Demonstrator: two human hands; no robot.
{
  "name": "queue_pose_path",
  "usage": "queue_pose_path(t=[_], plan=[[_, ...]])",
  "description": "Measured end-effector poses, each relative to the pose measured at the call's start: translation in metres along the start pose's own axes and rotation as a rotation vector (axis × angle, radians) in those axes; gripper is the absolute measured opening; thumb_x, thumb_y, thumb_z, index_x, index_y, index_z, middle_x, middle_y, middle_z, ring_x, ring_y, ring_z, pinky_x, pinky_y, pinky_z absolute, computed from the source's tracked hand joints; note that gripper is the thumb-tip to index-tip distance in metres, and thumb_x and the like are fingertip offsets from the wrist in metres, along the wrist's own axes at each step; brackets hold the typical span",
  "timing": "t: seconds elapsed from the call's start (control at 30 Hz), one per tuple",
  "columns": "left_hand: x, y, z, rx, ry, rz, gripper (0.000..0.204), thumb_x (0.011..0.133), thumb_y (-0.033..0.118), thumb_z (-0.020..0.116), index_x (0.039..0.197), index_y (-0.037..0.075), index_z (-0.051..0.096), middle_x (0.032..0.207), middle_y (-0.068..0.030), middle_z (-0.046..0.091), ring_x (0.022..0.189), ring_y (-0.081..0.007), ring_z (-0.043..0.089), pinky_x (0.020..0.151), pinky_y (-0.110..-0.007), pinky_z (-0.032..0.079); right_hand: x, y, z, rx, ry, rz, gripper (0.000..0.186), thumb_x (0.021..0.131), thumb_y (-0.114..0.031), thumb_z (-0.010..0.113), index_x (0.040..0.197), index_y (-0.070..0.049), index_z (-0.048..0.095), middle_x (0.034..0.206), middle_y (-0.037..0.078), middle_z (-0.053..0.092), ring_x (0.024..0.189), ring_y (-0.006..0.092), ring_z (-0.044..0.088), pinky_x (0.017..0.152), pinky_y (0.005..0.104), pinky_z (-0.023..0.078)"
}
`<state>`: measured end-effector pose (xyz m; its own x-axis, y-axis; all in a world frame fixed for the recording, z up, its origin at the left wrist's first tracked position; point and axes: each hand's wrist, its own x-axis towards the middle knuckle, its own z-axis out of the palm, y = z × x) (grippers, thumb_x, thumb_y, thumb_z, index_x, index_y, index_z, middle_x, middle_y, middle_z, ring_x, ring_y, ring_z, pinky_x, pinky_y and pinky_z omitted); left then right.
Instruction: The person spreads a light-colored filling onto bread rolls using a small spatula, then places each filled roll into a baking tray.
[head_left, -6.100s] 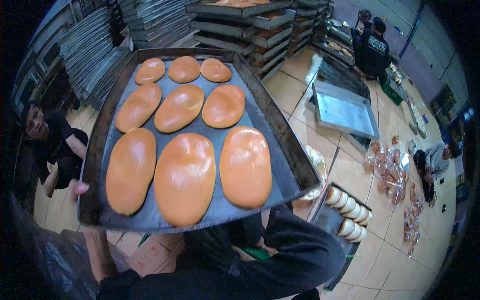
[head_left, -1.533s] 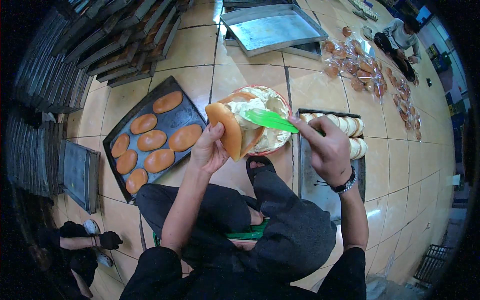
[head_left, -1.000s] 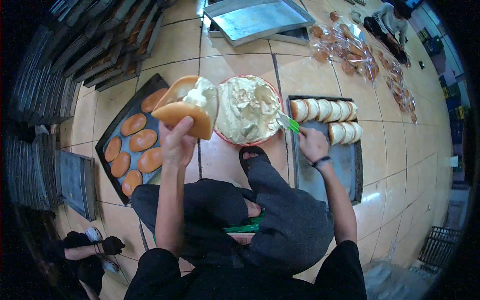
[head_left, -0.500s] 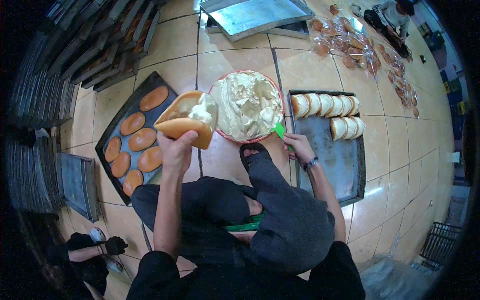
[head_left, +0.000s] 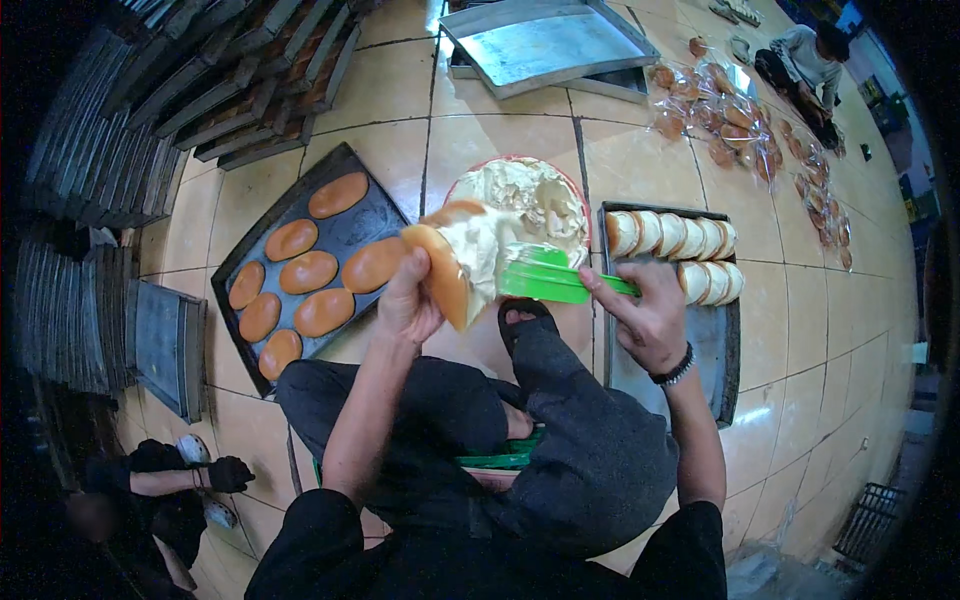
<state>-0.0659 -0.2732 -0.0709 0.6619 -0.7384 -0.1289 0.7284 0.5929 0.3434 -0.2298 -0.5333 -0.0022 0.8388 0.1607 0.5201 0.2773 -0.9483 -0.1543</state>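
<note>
A split bun (head_left: pixel 440 268) is held up in my left hand (head_left: pixel 408 300), its cream-covered side facing right. My right hand (head_left: pixel 652 318) grips a green spatula (head_left: pixel 548 276) by its handle, the blade beside the cream on the bun; some blur hides whether they touch. Behind them stands a red-rimmed bowl (head_left: pixel 583 190) full of pale cream. To the left, a dark tray (head_left: pixel 350 215) carries several plain oval buns (head_left: pixel 308 272). On the right, another tray (head_left: pixel 703 345) holds two rows of cream-coated buns (head_left: pixel 672 233), partly behind my right hand.
Metal trays (head_left: pixel 540 45) lie on the tiled floor at the back. Tall tray stacks (head_left: pixel 100 150) crowd the left. Bagged buns (head_left: pixel 725 115) spread at the far right near a seated person (head_left: pixel 805 75). Another person's gloved hand (head_left: pixel 230 474) shows at lower left.
The spatula has come up from the bowl's edge leftward to the bun. My left hand has shifted right, the bun is turned, and more cream shows on it. The whole view has shifted slightly.
</note>
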Motion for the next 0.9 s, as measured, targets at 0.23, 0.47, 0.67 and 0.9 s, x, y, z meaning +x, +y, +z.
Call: queue_pose_path(t=[0.23, 0.47, 0.67, 0.9], plan=[[0.012, -0.005, 0.045, 0.892, 0.030, 0.659, 0.074, 0.069, 0.007, 0.085, 0.131, -0.006, 0.047, 0.120, -0.0148, 0.062, 0.105, -0.0220, 0.064, 0.088, -0.036, 0.056, -0.019, -0.014, 0.018, 1.277, -0.299, 1.067, 0.033, 0.096, -0.010, 0.055, 0.129, -0.005, 0.057, 0.078, 0.000, 0.052, 0.057, 0.0062, 0.041, 0.048, 0.0220, 0.035], [0.009, -0.005, 0.037, 1.629, -0.102, 0.649, 0.076, 0.066, 0.014, 0.088, 0.131, -0.005, 0.052, 0.125, -0.0189, 0.062, 0.109, -0.0205, 0.064, 0.089, -0.032, 0.054, 0.013, -0.021, 0.004, 1.619, -0.435, 1.245, 0.036, 0.098, -0.011, 0.053, 0.134, -0.003, 0.051, 0.078, -0.003, 0.049, 0.055, 0.0016, 0.035, 0.047, 0.0169, 0.030], [0.028, -0.010, 0.012, 2.022, 0.037, 0.785, 0.063, 0.073, 0.006, 0.081, 0.130, -0.001, 0.054, 0.120, -0.0195, 0.064, 0.108, -0.0254, 0.065, 0.088, -0.033, 0.054, 0.020, -0.038, 0.001, 1.020, -0.379, 0.653, 0.036, 0.096, -0.008, 0.056, 0.131, -0.001, 0.056, 0.081, 0.001, 0.061, 0.067, 0.0068, 0.052, 0.061, 0.0228, 0.045], [0.024, -0.006, 0.008, 0.938, 0.224, 0.359, 0.047, 0.080, 0.002, 0.075, 0.123, -0.004, 0.057, 0.105, -0.0077, 0.067, 0.091, -0.0159, 0.067, 0.085, -0.031, 0.054, -0.055, 0.028, 0.088, 0.501, -0.090, 0.730, 0.039, 0.091, -0.004, 0.055, 0.130, -0.007, 0.058, 0.083, 0.016, 0.062, 0.074, 0.0257, 0.060, 0.072, 0.0348, 0.048]])
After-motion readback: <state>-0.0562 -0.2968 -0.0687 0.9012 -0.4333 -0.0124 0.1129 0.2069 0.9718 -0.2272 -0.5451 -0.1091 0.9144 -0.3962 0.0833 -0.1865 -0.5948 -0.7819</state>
